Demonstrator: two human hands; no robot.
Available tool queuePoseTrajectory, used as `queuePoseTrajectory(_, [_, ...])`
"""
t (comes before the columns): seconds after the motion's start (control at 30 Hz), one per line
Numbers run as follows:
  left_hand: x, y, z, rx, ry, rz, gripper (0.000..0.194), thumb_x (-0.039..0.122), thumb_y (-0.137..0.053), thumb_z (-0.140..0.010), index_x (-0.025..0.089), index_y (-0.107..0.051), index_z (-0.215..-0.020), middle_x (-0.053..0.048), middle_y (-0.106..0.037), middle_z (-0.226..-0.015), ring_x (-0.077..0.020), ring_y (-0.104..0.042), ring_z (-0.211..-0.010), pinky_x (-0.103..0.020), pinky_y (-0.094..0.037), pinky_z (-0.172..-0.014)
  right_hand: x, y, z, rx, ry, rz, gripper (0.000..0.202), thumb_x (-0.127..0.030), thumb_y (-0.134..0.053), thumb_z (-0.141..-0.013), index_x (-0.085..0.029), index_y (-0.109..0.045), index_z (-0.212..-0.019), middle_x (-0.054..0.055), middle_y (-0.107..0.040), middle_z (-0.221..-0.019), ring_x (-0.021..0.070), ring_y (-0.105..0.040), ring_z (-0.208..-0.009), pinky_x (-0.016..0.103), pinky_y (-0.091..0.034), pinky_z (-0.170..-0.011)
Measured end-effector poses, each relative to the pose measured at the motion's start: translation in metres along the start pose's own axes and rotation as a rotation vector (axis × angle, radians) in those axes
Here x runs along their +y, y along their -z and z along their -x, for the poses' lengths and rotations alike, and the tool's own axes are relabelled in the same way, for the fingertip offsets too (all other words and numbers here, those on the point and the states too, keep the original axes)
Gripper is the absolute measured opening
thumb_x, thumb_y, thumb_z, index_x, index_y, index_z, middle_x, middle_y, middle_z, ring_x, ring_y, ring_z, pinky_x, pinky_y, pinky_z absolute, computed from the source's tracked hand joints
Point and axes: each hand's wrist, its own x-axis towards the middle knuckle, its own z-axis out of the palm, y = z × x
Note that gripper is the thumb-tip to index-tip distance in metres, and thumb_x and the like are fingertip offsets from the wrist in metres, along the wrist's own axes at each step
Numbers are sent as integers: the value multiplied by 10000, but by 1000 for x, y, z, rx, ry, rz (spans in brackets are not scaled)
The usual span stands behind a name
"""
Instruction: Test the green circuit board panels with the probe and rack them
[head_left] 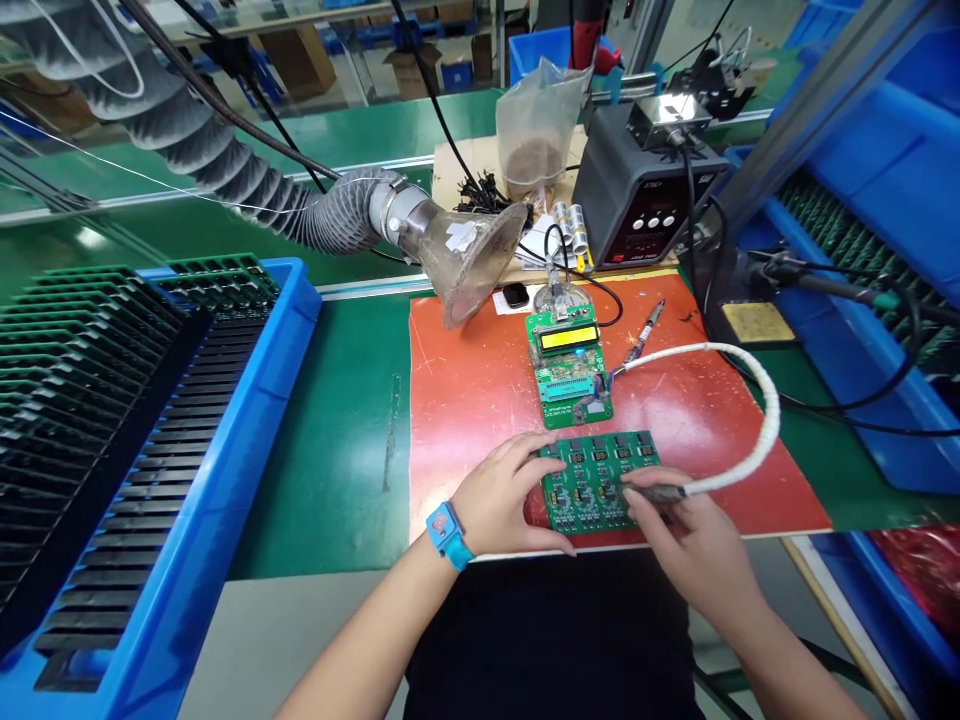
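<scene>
A green circuit board panel (598,500) with a row of small digit displays lies flat on the red mat near its front edge. My left hand (510,497) rests at the panel's left side, fingers spread, with fingertips on its left edge. Pinched in my right hand (690,530) is a dark probe (660,493), its tip over the right part of the panel; whether it touches is too small to tell. A white sleeved cable (765,400) loops from the probe to a green programmer board (574,375) with a lit yellow screen, just beyond the panel.
A fume extraction funnel (476,255) hangs over the mat's back left. Behind stands a black soldering station (645,190). A pen (646,330) lies on the red mat (472,390). Blue bins of boards flank me: the left bin (289,330) and the right bin (847,400).
</scene>
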Motion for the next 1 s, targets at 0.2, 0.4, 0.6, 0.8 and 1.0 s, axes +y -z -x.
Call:
queuePoseTrajectory(0.2, [-2,-1,0,11,-6,-44,972,707,-733,-641,200,-379,-1390,-166,-528,-1378,-335,-497,-1290,-546,-427,-1074,1,0,1,7,25,-1,105,-308,-561,-948,-220,-578,-1004,76,-646,-995,208,-678,-833,306,-575,-663])
queuePoseTrajectory(0.4, [-2,-1,1,1,-14,-109,1049,709,-729,-646,198,-299,-1454,-160,-524,-1386,-354,-456,-1321,-561,-396,-1088,-1,-1,0,22,45,6,104,-302,-561,-949,-214,-582,-1003,75,-642,-992,195,-673,-812,291,-570,-652])
queuePoseTrajectory(0.6, [0,0,0,-21,6,-114,1054,715,-731,-634,208,-307,-1453,-168,-481,-1427,-351,-456,-1319,-553,-403,-1073,-3,0,0,27,49,1,99,-294,-562,-948,-211,-583,-998,75,-637,-986,183,-661,-797,281,-566,-648])
queuePoseTrajectory(0.8, [0,-1,1,-10,35,-87,1094,736,-755,-570,208,-339,-1433,-165,-502,-1389,-345,-505,-1257,-534,-433,-1044,-2,-1,0,20,29,-27,99,-303,-570,-946,-217,-581,-995,68,-632,-997,178,-660,-792,278,-566,-647])
queuePoseTrajectory(1.0, [1,-1,0,-20,35,-89,1103,749,-755,-557,195,-349,-1420,-167,-514,-1367,-343,-512,-1243,-531,-442,-1040,-2,2,0,0,-39,-55,125,-323,-584,-941,-218,-599,-1007,64,-644,-996,191,-673,-796,297,-565,-668])
